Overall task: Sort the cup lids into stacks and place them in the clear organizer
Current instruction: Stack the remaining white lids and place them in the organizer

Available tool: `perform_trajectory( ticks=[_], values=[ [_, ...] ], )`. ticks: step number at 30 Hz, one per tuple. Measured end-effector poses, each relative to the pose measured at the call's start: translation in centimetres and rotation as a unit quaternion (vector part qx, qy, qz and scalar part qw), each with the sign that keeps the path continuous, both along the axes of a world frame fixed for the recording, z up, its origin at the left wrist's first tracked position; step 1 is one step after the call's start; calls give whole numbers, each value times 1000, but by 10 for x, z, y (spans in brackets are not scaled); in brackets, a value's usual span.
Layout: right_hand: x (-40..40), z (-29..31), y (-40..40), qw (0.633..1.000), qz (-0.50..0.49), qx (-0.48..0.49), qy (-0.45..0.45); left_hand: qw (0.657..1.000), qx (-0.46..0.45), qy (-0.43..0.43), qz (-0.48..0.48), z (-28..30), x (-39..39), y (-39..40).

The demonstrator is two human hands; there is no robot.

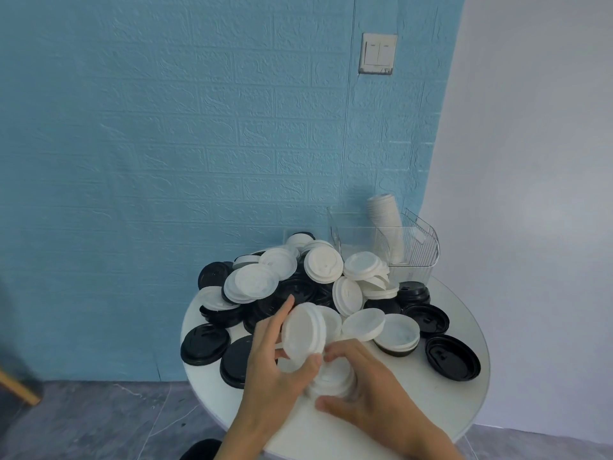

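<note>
Our left hand (272,356) grips tilted white lids (303,330); our right hand (361,383) grips a white stack (331,380). Both sit just nearer us than the lid pile (298,283), beside the worktop (441,403) edge.

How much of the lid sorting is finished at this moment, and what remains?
Done: one tall stack of white lids stands in the clear organizer. In hand: the left hand holds a few white lids tilted on edge, while the right hand grips a short white stack on the table. Left: most of the black and white pile is unsorted.
</note>
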State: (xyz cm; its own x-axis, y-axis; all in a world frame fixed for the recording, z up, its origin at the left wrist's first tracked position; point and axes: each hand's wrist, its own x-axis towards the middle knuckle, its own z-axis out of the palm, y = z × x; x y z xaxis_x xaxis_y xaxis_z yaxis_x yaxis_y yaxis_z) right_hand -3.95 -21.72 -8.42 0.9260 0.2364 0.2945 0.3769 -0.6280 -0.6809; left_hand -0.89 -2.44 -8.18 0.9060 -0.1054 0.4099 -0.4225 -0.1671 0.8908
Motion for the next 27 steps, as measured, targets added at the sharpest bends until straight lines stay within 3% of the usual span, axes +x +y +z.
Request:
perform_trajectory(
  ticks=[7,10,13,19,23,27],
  values=[
    [5,1,-2,997,-12,56,56,987,159,-8,-40,-5,0,-7],
    [6,1,-2,996,-32,60,55,982,182,-12,-46,-8,2,-6],
    [5,2,-1,998,-56,1,41,977,205,-7,-59,-11,3,-6],
    [1,15,-23,997,-23,4,78,970,234,9,-63,-13,6,-7],
    [19,41,-29,997,-41,68,-20,967,248,12,-64,-13,6,-8],
    [67,50,-9,998,-42,-43,-27,961,270,3,-57,-14,5,-8]
  ],
)
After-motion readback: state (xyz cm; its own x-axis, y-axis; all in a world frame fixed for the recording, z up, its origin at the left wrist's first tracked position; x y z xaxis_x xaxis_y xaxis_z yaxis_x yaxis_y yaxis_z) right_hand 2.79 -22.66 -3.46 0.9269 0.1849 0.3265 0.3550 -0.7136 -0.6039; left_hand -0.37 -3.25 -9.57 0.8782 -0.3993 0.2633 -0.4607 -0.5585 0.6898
